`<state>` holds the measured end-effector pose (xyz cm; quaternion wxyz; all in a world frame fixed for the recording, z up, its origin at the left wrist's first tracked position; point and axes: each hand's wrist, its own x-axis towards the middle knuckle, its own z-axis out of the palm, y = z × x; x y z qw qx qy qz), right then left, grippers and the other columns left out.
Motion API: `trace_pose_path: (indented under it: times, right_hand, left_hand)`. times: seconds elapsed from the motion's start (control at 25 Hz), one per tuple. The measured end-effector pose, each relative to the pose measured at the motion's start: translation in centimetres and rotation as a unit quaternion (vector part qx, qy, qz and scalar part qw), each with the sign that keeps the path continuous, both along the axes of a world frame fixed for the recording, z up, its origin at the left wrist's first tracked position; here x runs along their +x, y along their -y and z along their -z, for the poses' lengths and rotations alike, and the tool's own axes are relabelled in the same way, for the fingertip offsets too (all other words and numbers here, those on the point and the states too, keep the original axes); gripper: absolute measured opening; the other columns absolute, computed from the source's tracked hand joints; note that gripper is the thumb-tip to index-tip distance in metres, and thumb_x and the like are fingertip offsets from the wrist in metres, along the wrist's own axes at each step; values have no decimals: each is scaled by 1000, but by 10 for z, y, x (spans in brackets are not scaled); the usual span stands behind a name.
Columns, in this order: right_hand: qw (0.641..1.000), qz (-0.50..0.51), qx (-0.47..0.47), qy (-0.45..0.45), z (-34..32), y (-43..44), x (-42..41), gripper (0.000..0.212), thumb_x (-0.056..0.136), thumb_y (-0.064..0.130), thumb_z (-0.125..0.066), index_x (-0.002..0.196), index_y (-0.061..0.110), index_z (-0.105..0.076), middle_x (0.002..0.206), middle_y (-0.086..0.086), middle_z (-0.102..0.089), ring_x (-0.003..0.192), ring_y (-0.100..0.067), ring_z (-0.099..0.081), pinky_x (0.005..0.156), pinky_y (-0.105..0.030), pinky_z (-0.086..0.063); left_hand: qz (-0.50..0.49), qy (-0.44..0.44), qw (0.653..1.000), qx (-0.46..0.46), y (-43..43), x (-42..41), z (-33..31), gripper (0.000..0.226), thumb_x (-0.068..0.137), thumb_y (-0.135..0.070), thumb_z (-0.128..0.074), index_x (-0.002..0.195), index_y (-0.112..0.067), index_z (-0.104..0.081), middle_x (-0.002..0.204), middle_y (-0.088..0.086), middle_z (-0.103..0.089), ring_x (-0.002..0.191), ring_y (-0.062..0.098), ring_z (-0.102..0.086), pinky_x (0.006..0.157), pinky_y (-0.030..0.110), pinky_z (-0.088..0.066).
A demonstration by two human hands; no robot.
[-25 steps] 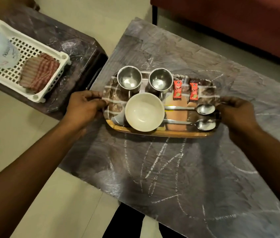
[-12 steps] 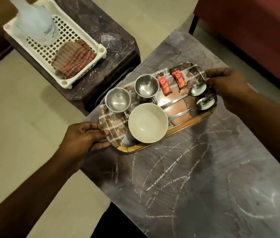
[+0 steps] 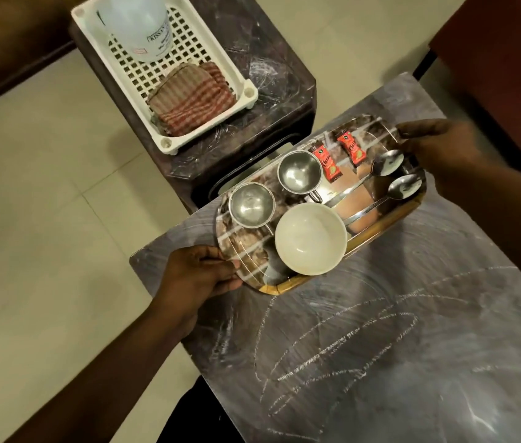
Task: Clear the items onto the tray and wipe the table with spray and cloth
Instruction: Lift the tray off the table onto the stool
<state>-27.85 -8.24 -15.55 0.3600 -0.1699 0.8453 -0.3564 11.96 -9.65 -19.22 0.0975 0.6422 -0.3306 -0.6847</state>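
Note:
I hold a shiny tray (image 3: pixel 380 227) by both ends above the table's left corner. My left hand (image 3: pixel 200 276) grips its near-left end, my right hand (image 3: pixel 435 148) its far-right end. On it stand a white bowl (image 3: pixel 311 238), two steel cups (image 3: pixel 251 204) (image 3: pixel 299 172), two red sachets (image 3: pixel 326 163) (image 3: pixel 352 149) and two spoons (image 3: pixel 387 163) (image 3: pixel 404 187). The dark marbled table (image 3: pixel 380 346) shows white chalk-like scribbles. A clear spray bottle (image 3: pixel 139 24) and a folded red checked cloth (image 3: pixel 190 99) lie in a white basket (image 3: pixel 246 91).
The basket rests on a dark side table (image 3: pixel 272 68) left of the main table, beyond the tray. A dark red sofa (image 3: pixel 508 52) runs along the far right. Pale tiled floor (image 3: pixel 45 203) lies to the left. My dark-clothed legs (image 3: pixel 195 417) show at the table's near edge.
The tray has swung from the table's middle toward its left corner, turning so its left end is nearer me. The view has shifted left, bringing the basket and bottle closer.

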Motion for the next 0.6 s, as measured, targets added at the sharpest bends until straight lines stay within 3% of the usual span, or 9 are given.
trace_pose_path:
  times: [0.16, 0.36, 0.48, 0.6]
  right_hand:
    - [1000, -16, 3, 4, 5, 5, 1, 33, 99, -8, -59, 127, 4, -74, 106, -7, -76, 83, -12, -72, 68, -21, -58]
    - [1000, -1, -2, -2, 10, 3, 2, 37, 100, -8, -58, 130, 7, -73, 118, -9, -75, 95, -17, -74, 73, -23, -56]
    - [1000, 0, -7, -8, 5, -1, 6, 33, 100, 0, -62, 129, 10, -74, 109, -1, -76, 90, -11, -74, 72, -21, -55]
    - [998, 13, -17, -57, -14, -3, 14, 35, 101, 6, -63, 135, 14, -71, 125, 0, -71, 97, -4, -67, 81, -23, -55]
  left_hand:
    - [14, -1, 1000, -4, -2, 2, 3, 14, 91, 0, -84, 104, 3, -79, 97, 14, -88, 88, 25, -87, 77, 33, -71]
    - [48, 26, 998, -17, 2, 2, 4, 14, 89, 0, -87, 100, 3, -79, 89, 18, -86, 78, 26, -86, 66, 28, -69]
    - [127, 66, 989, -26, 20, 8, -2, 14, 88, -3, -89, 92, 4, -78, 84, 21, -84, 71, 29, -84, 61, 33, -70]
    - [226, 127, 962, -90, 50, 23, -15, 19, 92, -18, -89, 90, -2, -79, 79, 13, -84, 64, 25, -81, 58, 33, -68]
